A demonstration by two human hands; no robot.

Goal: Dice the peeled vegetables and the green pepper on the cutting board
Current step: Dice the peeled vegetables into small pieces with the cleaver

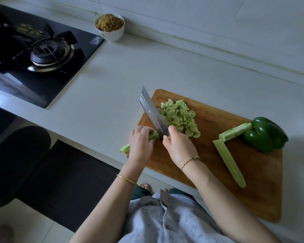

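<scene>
Head view: a pale mark (96, 40) on the corner of the black glass gas hob (42, 81) is too blurred to read. The small yellow print on the white bowl (111, 33) of brown shreds beside the wall cannot be read either.

The tabletop (121, 71) is pale grey, backed by light wall tiles, with cream floor tiles and a dark mat (65, 181) below.

A wooden cutting board (218, 155) lies on the tabletop. At its left edge the left hand (140, 142) has its fingers curled down over a peeled strip (125, 148), whose end pokes out past the board. The right hand (178, 146) has its fingers clamped round the handle of a cleaver (153, 113), with the blade set across the strip just beside the left hand's fingertips.

A heap of diced pieces (179, 116) sits right of the blade. Two more peeled lengths (230, 162) lie further right, one touching the whole green pepper (265, 135).
</scene>
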